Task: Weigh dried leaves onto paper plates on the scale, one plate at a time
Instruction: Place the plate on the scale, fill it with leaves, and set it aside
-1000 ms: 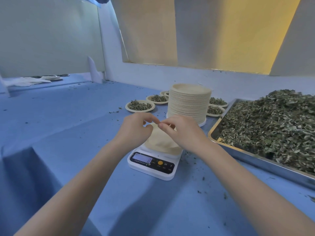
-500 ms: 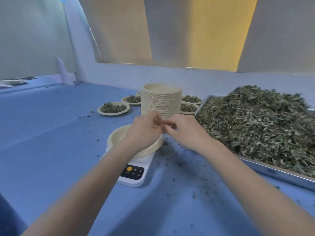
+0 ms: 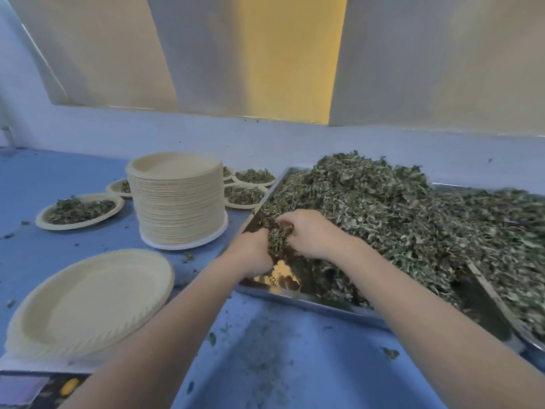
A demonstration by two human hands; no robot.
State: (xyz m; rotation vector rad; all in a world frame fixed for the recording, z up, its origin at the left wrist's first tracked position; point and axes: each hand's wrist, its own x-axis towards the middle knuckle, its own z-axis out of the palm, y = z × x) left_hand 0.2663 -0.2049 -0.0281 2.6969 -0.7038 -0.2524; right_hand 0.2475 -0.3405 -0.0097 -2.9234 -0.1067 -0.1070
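Paper plates (image 3: 79,211) beside the stack (image 3: 177,202) already hold leaves, while both hands (image 3: 280,240) cup a fresh handful in the tray (image 3: 295,293), the scale's plate (image 3: 88,302) unfilled.

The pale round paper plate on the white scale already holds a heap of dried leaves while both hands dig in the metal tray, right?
Not quite: in the head view the pale round paper plate on the white scale is empty. Both hands, left hand and right hand, do dig in the metal tray.
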